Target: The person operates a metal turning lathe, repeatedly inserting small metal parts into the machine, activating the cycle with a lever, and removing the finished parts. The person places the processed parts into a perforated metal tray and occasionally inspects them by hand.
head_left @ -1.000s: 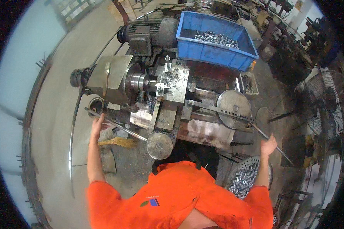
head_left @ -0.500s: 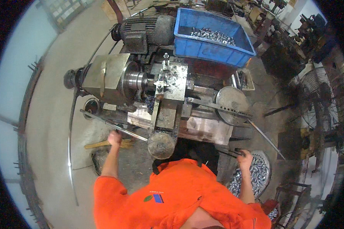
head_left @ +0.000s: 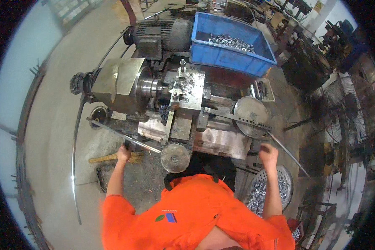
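Below the lathe's left end, my left hand (head_left: 123, 153) is closed around a dark handle (head_left: 127, 143), just under a long metal lever (head_left: 129, 139) that runs to a round disc (head_left: 175, 158). My right hand (head_left: 268, 156) is raised beside the right end of the lathe bed (head_left: 225, 143), fingers curled; whatever they hold, if anything, is hidden. Close below that hand are dark rods (head_left: 250, 169) and a perforated pan (head_left: 289, 183) of small metal parts (head_left: 258, 193). Ahead, the spindle chuck (head_left: 148, 88) faces a tool post (head_left: 176, 95) on the metal block (head_left: 195, 89).
A blue crate (head_left: 233, 56) with small metal parts stands behind the lathe, beside a motor (head_left: 171, 35). At right, a perforated bar (head_left: 237, 118) crosses a large disc (head_left: 251, 112), and a rod (head_left: 289, 154) slants outward. A straw broom (head_left: 106, 158) lies on the left. A fan (head_left: 341, 98) stands far right.
My right hand has risen from the dark rods above the pan to beside the bed's right end. My left hand has barely shifted. The lever and discs look unchanged.
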A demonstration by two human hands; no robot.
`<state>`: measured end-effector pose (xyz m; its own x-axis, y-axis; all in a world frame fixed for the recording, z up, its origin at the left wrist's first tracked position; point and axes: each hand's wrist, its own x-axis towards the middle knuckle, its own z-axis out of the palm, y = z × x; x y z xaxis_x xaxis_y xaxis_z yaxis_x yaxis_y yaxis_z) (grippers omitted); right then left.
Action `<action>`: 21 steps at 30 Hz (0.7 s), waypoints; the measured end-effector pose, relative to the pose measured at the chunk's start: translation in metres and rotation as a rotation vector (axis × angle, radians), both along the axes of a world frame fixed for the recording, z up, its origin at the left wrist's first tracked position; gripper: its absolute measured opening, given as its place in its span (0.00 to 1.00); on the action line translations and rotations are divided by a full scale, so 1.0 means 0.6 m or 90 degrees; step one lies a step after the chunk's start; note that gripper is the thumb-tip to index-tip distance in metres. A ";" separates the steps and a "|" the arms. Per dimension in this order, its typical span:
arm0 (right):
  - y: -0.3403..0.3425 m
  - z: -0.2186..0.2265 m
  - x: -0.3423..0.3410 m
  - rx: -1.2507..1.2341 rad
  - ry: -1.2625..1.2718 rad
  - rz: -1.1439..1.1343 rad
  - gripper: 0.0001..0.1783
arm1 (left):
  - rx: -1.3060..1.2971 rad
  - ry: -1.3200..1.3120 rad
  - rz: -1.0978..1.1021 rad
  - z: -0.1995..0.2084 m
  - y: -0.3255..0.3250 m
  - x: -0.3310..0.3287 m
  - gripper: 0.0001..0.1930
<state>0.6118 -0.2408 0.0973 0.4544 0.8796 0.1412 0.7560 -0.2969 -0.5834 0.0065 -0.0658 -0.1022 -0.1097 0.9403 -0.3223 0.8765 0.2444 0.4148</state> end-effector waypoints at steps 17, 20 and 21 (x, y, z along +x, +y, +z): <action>0.488 0.101 -0.468 0.047 -0.307 0.530 0.12 | 0.186 0.301 0.374 0.289 -0.136 -0.249 0.30; 0.478 0.113 -0.476 -0.016 -0.332 0.597 0.18 | 0.145 0.274 0.364 0.302 -0.174 -0.170 0.32; 0.481 0.112 -0.470 -0.017 -0.341 0.602 0.16 | 0.213 0.307 0.343 0.292 -0.178 -0.130 0.30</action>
